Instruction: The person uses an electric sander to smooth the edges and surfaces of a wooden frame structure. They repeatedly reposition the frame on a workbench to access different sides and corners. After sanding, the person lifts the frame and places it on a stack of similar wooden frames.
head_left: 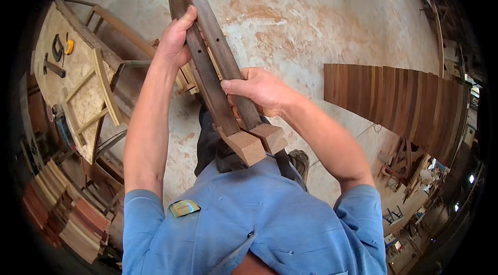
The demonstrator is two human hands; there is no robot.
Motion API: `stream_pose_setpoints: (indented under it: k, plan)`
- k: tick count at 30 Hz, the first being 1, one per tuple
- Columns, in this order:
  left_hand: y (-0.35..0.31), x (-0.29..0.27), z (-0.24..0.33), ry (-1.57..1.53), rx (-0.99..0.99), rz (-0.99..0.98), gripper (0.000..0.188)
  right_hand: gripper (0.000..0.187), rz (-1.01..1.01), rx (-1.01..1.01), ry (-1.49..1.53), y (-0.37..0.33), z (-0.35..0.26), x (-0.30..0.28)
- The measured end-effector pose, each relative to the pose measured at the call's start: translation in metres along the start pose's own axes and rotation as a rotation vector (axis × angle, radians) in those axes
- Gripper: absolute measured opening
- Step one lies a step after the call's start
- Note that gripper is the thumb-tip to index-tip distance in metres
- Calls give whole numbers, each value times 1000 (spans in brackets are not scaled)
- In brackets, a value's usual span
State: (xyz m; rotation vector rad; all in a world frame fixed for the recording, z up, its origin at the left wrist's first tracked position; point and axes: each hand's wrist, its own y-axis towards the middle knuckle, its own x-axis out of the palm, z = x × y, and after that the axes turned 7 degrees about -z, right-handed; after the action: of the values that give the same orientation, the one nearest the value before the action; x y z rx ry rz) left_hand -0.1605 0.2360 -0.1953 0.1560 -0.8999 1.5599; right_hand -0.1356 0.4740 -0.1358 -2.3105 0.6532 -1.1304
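Note:
Two long dark brown wooden pieces, shaped like furniture legs, lie side by side in front of my body, slanting away to the upper left. The left wooden piece point(210, 78) and the right wooden piece point(213, 33) each have a small hole and end in a paler block near my waist. My left hand point(175, 39) is closed around the left piece, its thumb along the top. Lower down, my right hand point(262, 90) grips the right piece, thumb over its upper face and fingers partly hidden. A narrow gap runs between the pieces.
At left stands a worktable point(49, 36) with a hammer point(54, 66), a clamp point(57, 46), a yellow tape measure point(69, 46) and a wooden frame point(83, 85). Dark planks point(389, 101) lie in a row at right. Stacked boards point(85, 225) fill the lower left.

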Motion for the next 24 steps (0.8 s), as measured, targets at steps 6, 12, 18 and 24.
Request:
stream_pose_setpoints:
  k: [6, 12, 18, 24]
  plan:
    - [14, -29, -17, -61, -183, 10, 40, 29, 17, 35, 161, 9, -1, 10]
    - [-15, -25, -39, -194, -191, 88, 54, 33, 55, 18, 275, 22, 6, -2]
    - [-118, 10, -103, 474, -191, -266, 45, 36, 84, -62, 401, 34, 5, -34]
    - [-116, 48, -112, 469, -137, -110, 59, 46, 129, -159, 499, 51, 2, -68]
